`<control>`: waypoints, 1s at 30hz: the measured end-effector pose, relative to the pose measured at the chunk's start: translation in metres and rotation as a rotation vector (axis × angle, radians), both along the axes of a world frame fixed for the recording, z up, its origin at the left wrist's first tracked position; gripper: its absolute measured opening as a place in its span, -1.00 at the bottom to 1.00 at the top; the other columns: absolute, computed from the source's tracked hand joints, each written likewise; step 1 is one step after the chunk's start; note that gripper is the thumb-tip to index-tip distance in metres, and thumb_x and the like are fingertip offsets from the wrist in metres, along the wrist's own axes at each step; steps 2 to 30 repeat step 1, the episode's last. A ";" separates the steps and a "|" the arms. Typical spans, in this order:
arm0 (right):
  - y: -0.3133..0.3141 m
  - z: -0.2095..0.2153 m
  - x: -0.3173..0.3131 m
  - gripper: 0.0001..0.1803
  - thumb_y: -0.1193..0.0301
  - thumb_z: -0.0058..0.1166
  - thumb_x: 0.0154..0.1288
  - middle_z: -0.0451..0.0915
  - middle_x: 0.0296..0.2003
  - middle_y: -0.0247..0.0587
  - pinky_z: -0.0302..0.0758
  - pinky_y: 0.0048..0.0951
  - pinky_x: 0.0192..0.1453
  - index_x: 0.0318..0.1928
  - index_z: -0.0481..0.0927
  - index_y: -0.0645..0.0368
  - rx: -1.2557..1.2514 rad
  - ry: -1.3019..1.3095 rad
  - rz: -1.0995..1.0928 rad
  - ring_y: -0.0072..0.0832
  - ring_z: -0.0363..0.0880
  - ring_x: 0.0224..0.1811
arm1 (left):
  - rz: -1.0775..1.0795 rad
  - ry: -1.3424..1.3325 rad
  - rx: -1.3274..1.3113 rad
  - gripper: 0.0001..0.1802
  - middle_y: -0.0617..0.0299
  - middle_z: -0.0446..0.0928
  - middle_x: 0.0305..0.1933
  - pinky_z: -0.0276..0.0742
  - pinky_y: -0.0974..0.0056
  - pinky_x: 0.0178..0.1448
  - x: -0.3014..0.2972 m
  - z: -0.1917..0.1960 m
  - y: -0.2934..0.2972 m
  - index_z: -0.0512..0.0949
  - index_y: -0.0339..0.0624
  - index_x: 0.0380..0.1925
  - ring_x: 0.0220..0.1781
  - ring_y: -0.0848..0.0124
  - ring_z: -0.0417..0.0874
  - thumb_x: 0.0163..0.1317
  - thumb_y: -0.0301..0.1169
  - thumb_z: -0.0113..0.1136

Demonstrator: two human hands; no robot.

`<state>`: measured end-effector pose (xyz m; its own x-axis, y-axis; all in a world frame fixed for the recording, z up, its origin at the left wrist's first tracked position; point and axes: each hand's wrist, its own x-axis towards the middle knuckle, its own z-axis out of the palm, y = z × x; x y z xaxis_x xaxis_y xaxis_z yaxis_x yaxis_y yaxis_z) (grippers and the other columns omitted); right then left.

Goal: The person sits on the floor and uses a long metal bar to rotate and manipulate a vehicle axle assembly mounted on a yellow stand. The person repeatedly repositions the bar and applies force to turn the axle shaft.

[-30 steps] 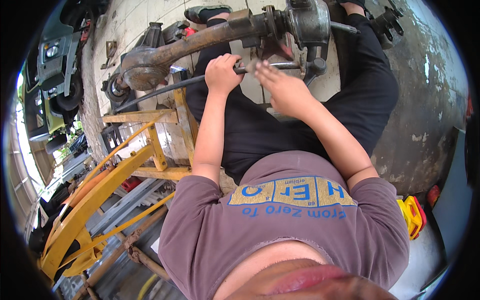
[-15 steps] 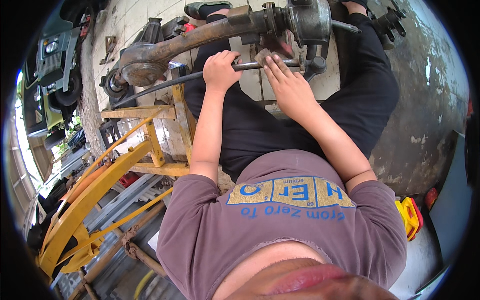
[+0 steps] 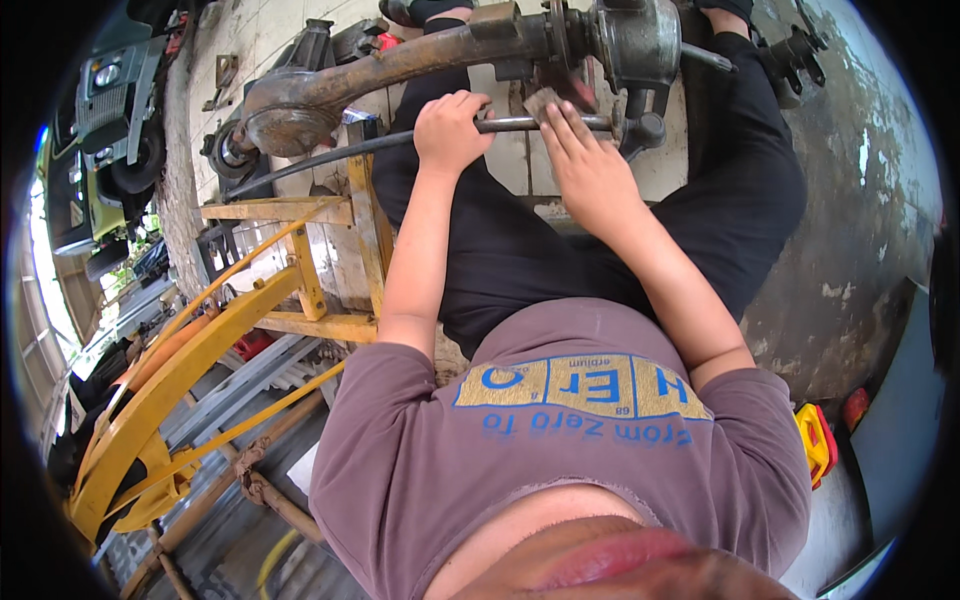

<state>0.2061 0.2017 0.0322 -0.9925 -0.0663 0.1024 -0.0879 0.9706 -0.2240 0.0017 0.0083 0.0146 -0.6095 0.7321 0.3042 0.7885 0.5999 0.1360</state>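
A long metal rod runs across in front of me, dark on its left part and bright bare steel toward its right end. My left hand is closed round the rod near the middle. Right of it, my right hand presses a small brownish-grey folded piece of sandpaper against the bright stretch, its fingers straight and together. The rod's right end meets a thick ball joint. Just beyond lies a greasy vehicle axle with a round housing at the left and a drum-like hub at the right.
My legs in black trousers straddle the rod and pass under the axle. A yellow metal frame stands close on my left, above poles and metal lengths. Farther left are vehicles. A yellow and red object lies at my right.
The axle, rod and both hands sit slightly farther right in the picture, as the view has shifted a little. Both hands keep their holds on the rod and sandpaper.
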 end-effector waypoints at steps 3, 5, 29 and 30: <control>0.002 -0.003 -0.005 -0.28 0.37 0.00 0.57 0.27 0.78 0.04 0.65 -0.23 0.27 0.68 0.42 0.29 -0.006 -0.024 0.007 -0.19 0.22 0.85 | -0.017 0.002 0.001 -0.84 0.37 0.75 -0.27 0.67 0.14 0.02 0.004 -0.001 -0.003 0.83 0.06 -0.19 -0.17 0.26 0.80 0.23 -0.27 0.52; 0.002 -0.003 -0.005 -0.28 0.37 0.00 0.57 0.27 0.78 0.04 0.65 -0.23 0.27 0.68 0.42 0.29 -0.006 -0.024 0.007 -0.19 0.22 0.85 | -0.017 0.002 0.001 -0.84 0.37 0.75 -0.27 0.67 0.14 0.02 0.004 -0.001 -0.003 0.83 0.06 -0.19 -0.17 0.26 0.80 0.23 -0.27 0.52; 0.002 -0.003 -0.005 -0.28 0.37 0.00 0.57 0.27 0.78 0.04 0.65 -0.23 0.27 0.68 0.42 0.29 -0.006 -0.024 0.007 -0.19 0.22 0.85 | -0.017 0.002 0.001 -0.84 0.37 0.75 -0.27 0.67 0.14 0.02 0.004 -0.001 -0.003 0.83 0.06 -0.19 -0.17 0.26 0.80 0.23 -0.27 0.52; 0.002 -0.003 -0.005 -0.28 0.37 0.00 0.57 0.27 0.78 0.04 0.65 -0.23 0.27 0.68 0.42 0.29 -0.006 -0.024 0.007 -0.19 0.22 0.85 | -0.017 0.002 0.001 -0.84 0.37 0.75 -0.27 0.67 0.14 0.02 0.004 -0.001 -0.003 0.83 0.06 -0.19 -0.17 0.26 0.80 0.23 -0.27 0.52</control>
